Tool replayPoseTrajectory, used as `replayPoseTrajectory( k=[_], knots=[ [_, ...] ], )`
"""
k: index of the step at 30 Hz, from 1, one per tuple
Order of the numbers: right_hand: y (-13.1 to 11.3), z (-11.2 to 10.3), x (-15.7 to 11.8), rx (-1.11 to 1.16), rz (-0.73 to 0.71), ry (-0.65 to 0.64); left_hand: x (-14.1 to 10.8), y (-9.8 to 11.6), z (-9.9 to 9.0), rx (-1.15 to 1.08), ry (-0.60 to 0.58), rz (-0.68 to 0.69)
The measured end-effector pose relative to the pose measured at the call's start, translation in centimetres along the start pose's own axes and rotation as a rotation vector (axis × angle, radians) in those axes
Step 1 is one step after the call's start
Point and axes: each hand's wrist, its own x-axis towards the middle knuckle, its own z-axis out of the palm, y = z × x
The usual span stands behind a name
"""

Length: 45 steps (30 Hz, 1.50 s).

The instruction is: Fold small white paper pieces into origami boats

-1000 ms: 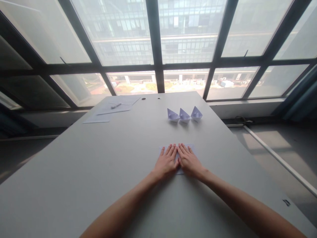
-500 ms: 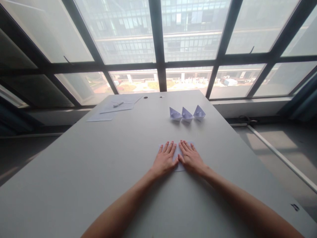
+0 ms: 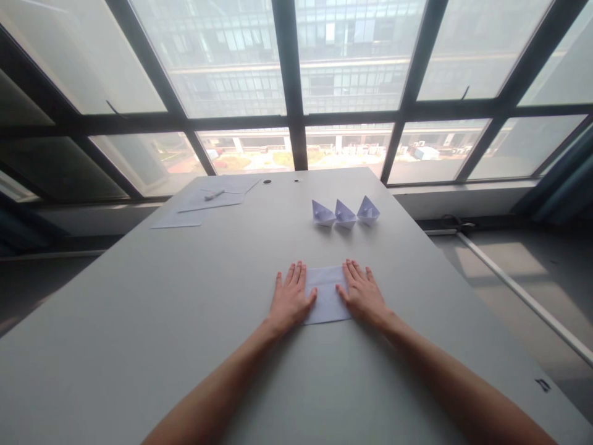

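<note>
A white sheet of paper [image 3: 328,301] lies flat on the table, with faint crease lines across it. My left hand [image 3: 290,300] rests palm down over its left edge, fingers stretched out and thumb on the paper. Over the right edge lies my right hand [image 3: 365,295], also flat with its fingers extended. Both hands hide the sheet's side edges. Beyond them stand three folded paper boats in a row: a left one [image 3: 323,215], a middle one [image 3: 345,216] and a right one [image 3: 369,212].
Several loose paper sheets [image 3: 178,219] lie at the table's far left, with a small white object [image 3: 214,195] on top, perhaps a pen. The white table [image 3: 162,321] reaches toward the windows. Near its right edge is a small dark fitting [image 3: 542,385].
My hands have slid apart, the left one to the left and the right one slightly to the right, uncovering the middle of the paper. The view has shifted a little.
</note>
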Motion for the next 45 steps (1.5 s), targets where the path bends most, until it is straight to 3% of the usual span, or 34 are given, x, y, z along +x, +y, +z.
replayPoseTrajectory(
  k=[6, 9, 12, 15, 18, 45],
  knots=[
    [-0.2, -0.2, -0.1, 0.023, 0.011, 0.003, 0.0, 0.2, -0.4, -0.041, 0.075, 0.024],
    [-0.1, -0.3, -0.1, 0.028, 0.009, 0.010, -0.2, 0.9, -0.9, -0.061, 0.146, 0.136],
    [-0.4, -0.7, -0.2, 0.021, -0.025, 0.054, -0.5, 1.8, -1.1, -0.104, 0.112, 0.282],
    [-1.0, -1.1, -0.5, 0.015, -0.176, 0.093, -0.6, 2.3, -0.6, -0.131, 0.042, 0.333],
    [-1.6, -1.0, -0.8, 0.058, -0.293, 0.054, -0.5, 2.4, 0.0, -0.133, 0.025, 0.341],
    [-1.5, -0.7, -0.5, 0.124, -0.216, -0.008, -0.4, 2.3, 0.0, -0.124, 0.006, 0.317]
  ],
)
